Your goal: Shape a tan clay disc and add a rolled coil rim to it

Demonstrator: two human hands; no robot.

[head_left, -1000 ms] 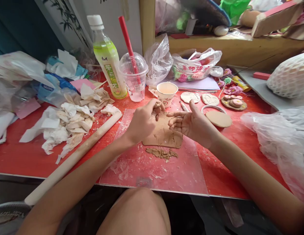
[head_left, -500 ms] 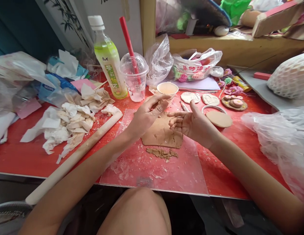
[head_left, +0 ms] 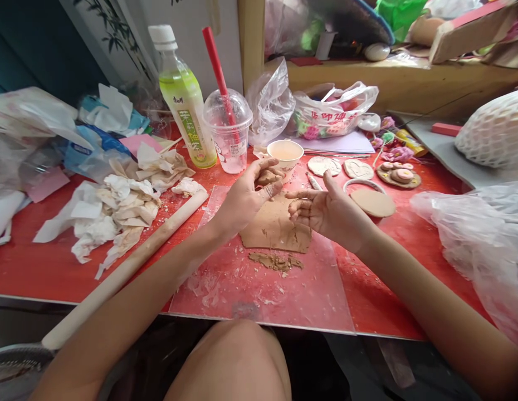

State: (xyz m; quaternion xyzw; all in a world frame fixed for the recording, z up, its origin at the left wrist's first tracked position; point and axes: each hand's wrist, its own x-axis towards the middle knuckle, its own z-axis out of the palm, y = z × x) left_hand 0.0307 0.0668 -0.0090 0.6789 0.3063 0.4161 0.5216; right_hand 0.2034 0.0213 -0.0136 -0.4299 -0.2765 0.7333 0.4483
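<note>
My left hand [head_left: 253, 192] hovers above the upper left part of a flat slab of brown clay [head_left: 279, 223]. Its fingers curl around what looks like a small lump of clay [head_left: 268, 177], partly hidden by the fingers and thumb. Palm turned inward, my right hand [head_left: 321, 214] is held over the slab's right edge, thumb up and fingers apart, with nothing in it. Clay scraps [head_left: 275, 262] lie just in front of the slab on a clear sheet [head_left: 259, 301]. A round clay disc [head_left: 374, 203] rests against a ring [head_left: 363, 184] to the right.
A long rolling pin [head_left: 129, 267] slants across the left side, beside crumpled tissues [head_left: 117, 206]. Behind the slab stand a paper cup [head_left: 285, 151], a plastic cup with a red straw [head_left: 229, 133] and a drink bottle [head_left: 186, 106]. Plastic bags [head_left: 463, 239] lie at right.
My left hand has shifted slightly left and its fingers have curled in, showing more of the lump. My right hand stays almost still.
</note>
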